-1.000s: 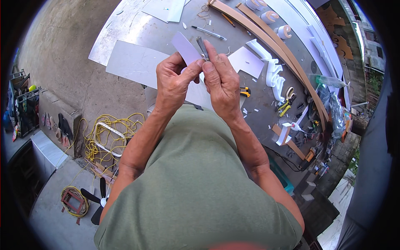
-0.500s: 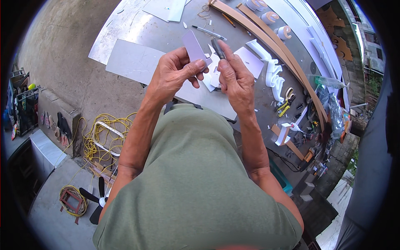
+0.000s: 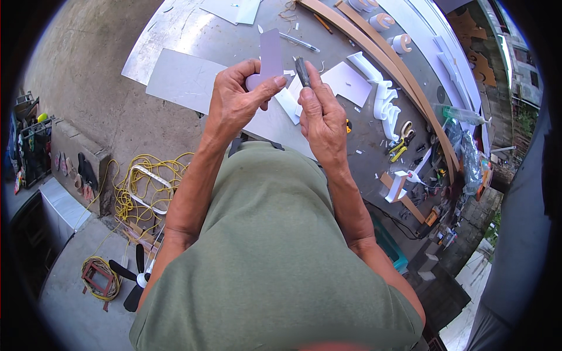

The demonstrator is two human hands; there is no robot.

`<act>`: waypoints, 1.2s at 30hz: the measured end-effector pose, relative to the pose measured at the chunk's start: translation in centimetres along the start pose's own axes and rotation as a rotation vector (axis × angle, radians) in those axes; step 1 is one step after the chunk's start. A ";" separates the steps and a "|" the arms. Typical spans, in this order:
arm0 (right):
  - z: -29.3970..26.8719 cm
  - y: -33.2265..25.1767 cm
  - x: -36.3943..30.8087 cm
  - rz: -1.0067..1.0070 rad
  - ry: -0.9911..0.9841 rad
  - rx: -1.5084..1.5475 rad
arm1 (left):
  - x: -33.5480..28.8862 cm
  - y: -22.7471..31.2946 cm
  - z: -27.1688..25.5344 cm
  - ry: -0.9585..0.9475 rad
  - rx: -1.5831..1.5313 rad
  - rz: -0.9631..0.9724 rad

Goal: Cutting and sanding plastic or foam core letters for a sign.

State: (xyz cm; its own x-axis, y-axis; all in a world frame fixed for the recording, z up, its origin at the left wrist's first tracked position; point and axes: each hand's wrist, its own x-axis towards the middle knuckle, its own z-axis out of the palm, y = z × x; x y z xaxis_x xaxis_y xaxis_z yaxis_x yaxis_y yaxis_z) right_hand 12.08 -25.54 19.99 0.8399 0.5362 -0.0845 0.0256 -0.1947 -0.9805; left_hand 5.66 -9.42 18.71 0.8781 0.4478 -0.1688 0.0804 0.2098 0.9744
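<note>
Between the thumb and fingers of my left hand (image 3: 237,96) is a thin pale lilac flat piece (image 3: 270,54), its long part standing up and a rounded part showing beside the fingers. My right hand (image 3: 325,120) grips a short dark-handled tool (image 3: 302,71), thumb and forefinger along it; its tip is too small to make out. Tool and piece are apart. Beyond the hands, a pen (image 3: 300,42) and white sheet offcuts (image 3: 346,83) lie on the grey metal table (image 3: 193,35).
White curved cut-outs (image 3: 383,105), yellow-handled pliers (image 3: 399,153) and scissors (image 3: 406,130) lie to the right. Long brown curved strips (image 3: 404,76) cross the table beside white rolled pieces (image 3: 381,22). At lower left are a yellow cord (image 3: 137,196) and a black-bladed fan (image 3: 139,279).
My left hand has turned the lilac piece more upright and moved slightly left. My right hand, still holding the tool, has shifted left and a little nearer my body.
</note>
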 end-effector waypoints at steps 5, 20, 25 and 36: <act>-0.3 -1.1 -0.3 -0.177 -0.021 -0.249 | -0.7 0.0 0.6 0.099 0.188 0.101; 0.3 -1.0 0.0 -0.038 -0.127 -0.418 | -1.2 -1.3 2.0 0.160 0.519 0.334; -0.1 -0.7 -0.6 -0.015 -0.157 -0.407 | -1.1 -1.7 2.3 0.188 0.501 0.365; 0.0 -0.9 0.4 -0.006 -0.180 -0.376 | -1.1 -2.4 2.4 0.229 0.445 0.371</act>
State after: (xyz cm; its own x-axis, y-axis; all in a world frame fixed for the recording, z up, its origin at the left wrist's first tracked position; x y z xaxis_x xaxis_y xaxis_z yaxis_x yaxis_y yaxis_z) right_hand 12.41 -25.16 20.85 0.7317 0.6669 -0.1411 0.2546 -0.4594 -0.8510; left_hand 5.60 -12.50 16.93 0.7654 0.6070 0.2136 0.0217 -0.3561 0.9342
